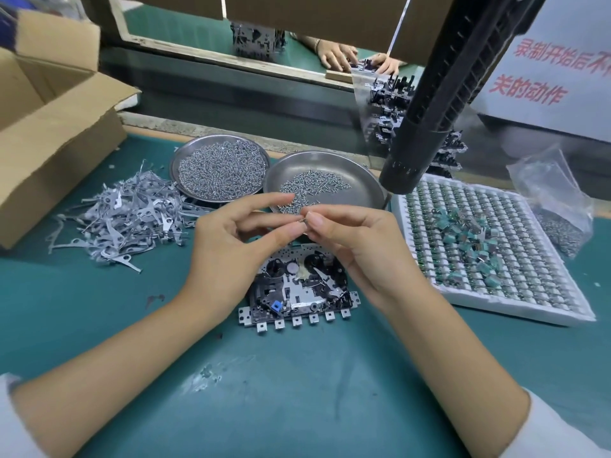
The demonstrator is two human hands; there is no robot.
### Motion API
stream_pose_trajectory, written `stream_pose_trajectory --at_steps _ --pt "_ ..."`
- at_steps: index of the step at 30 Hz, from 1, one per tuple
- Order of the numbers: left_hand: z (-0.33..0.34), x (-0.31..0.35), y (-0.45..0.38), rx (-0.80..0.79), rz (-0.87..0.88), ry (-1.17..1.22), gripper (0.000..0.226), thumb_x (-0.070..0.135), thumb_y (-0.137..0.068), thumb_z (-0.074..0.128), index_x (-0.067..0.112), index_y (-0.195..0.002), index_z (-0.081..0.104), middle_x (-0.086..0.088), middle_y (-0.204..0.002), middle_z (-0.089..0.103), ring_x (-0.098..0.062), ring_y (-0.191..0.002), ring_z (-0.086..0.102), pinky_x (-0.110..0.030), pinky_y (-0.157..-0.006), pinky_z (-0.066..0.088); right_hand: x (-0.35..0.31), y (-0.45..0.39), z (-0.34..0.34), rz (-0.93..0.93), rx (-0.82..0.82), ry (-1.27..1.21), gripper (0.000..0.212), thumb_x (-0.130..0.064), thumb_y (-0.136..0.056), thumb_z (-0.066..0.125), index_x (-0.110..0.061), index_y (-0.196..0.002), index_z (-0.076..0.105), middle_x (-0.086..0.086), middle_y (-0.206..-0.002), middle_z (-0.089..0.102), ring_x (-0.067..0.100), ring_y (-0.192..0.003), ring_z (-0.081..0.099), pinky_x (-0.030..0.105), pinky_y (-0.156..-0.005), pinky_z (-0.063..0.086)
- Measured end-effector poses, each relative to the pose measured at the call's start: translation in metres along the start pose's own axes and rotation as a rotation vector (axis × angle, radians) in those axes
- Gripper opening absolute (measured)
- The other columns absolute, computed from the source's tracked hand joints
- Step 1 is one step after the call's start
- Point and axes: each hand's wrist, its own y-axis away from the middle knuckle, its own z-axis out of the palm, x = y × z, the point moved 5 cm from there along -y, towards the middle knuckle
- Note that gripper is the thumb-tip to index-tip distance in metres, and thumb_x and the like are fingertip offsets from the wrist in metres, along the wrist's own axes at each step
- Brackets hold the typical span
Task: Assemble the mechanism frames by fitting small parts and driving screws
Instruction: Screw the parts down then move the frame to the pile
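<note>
Green desk (297, 391) under your arms. Cardboard box (49, 133) far left, flaps open, contents hidden. White tray (496, 312) right, grid cells filled, loose teal parts (469, 239) heaped on top. Two steel dishes: left dish (175, 160) packed with screws, right dish (357, 163) thinly scattered. Pile of flat metal levers (125, 213) left of dishes. Mechanism frame (297, 292) lies flat below your hands, untouched. Your left hand (231, 246) and right hand (357, 246) meet above it, fingers pinching one small screw (302, 220) between the tips.
</note>
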Motion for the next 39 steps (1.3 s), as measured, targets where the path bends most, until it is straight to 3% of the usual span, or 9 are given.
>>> stream_pose_trajectory --at_steps 5,9,12,14,17,23,29,35,39 --pt "0.001 0.001 0.0 -0.02 0.022 -0.005 0.033 0.026 -0.068 0.076 0.032 -0.1 0.069 0.009 -0.083 0.075 -0.009 -0.085 0.071 -0.022 -0.078 0.056 -0.002 0.001 0.001 0.04 -0.041 -0.001 0.016 -0.012 -0.063 0.073 -0.01 -0.078 0.078 0.005 -0.079 0.074 0.012 -0.079 0.07 0.016 -0.072 0.052" --pt "0.007 0.004 0.002 -0.118 0.058 -0.023 0.032 0.026 -0.07 0.075 0.037 -0.1 0.071 0.009 -0.086 0.075 -0.008 -0.085 0.071 -0.019 -0.078 0.054 0.001 0.001 -0.001 0.26 -0.156 -0.151 0.017 -0.002 -0.062 0.07 -0.012 -0.074 0.078 0.005 -0.084 0.074 0.009 -0.08 0.069 0.014 -0.069 0.052" --pt "0.013 0.008 0.004 -0.186 0.108 -0.072 0.028 0.021 -0.073 0.073 0.028 -0.1 0.073 0.004 -0.089 0.074 -0.012 -0.086 0.069 -0.019 -0.079 0.052 0.0 0.005 -0.001 0.358 -0.277 -0.147 0.027 0.0 -0.067 0.066 -0.007 -0.092 0.074 0.01 -0.101 0.071 0.011 -0.089 0.066 0.015 -0.072 0.051" --pt "0.016 0.011 0.005 -0.21 0.161 -0.125 0.023 0.019 -0.076 0.07 0.023 -0.098 0.072 0.002 -0.091 0.073 -0.014 -0.086 0.067 -0.018 -0.079 0.049 -0.007 0.008 -0.004 0.347 -0.301 -0.072 0.025 -0.001 -0.069 0.066 -0.008 -0.092 0.073 0.007 -0.093 0.068 0.009 -0.083 0.064 0.016 -0.072 0.051" --pt "0.016 0.012 0.005 -0.204 0.173 -0.165 0.017 0.022 -0.08 0.066 0.026 -0.095 0.071 0.008 -0.094 0.072 -0.009 -0.09 0.065 -0.018 -0.083 0.049 -0.035 0.01 -0.024 0.241 -0.216 0.222 0.018 -0.002 -0.071 0.07 -0.011 -0.087 0.073 0.002 -0.079 0.07 0.008 -0.074 0.066 0.017 -0.069 0.052" --pt "0.008 0.008 0.004 -0.082 0.066 -0.114 0.019 0.031 -0.075 0.068 0.027 -0.093 0.072 0.012 -0.089 0.074 -0.007 -0.087 0.069 -0.013 -0.076 0.051 -0.095 0.023 -0.105 -0.068 0.363 1.065 0.013 -0.009 -0.082 0.073 -0.021 -0.079 0.072 -0.007 -0.068 0.068 -0.003 -0.053 0.057 0.008 -0.046 0.041" --pt "0.006 0.003 0.002 -0.031 0.057 -0.15 0.015 0.028 -0.076 0.069 0.027 -0.09 0.072 0.014 -0.088 0.073 -0.004 -0.085 0.068 -0.011 -0.075 0.05 -0.072 0.021 -0.128 0.002 0.307 1.324 0.013 -0.012 -0.078 0.078 -0.015 -0.089 0.073 -0.011 -0.072 0.061 -0.002 -0.065 0.052 0.001 -0.05 0.036" --pt "0.004 0.003 0.003 -0.011 0.067 -0.178 0.015 0.028 -0.075 0.07 0.031 -0.09 0.071 0.014 -0.088 0.072 -0.003 -0.084 0.067 -0.012 -0.078 0.049 -0.076 0.023 -0.126 -0.046 0.335 1.337 0.015 -0.004 -0.078 0.076 -0.012 -0.091 0.075 -0.001 -0.077 0.066 0.006 -0.066 0.058 0.014 -0.057 0.041" --pt "0.006 0.006 0.005 -0.016 0.087 -0.2 0.013 0.03 -0.074 0.07 0.03 -0.087 0.072 0.017 -0.087 0.072 -0.001 -0.084 0.067 -0.011 -0.08 0.048 -0.081 0.032 -0.107 -0.095 0.249 0.866 0.021 -0.004 -0.077 0.076 -0.016 -0.093 0.073 -0.009 -0.075 0.073 0.002 -0.065 0.067 0.012 -0.055 0.05"
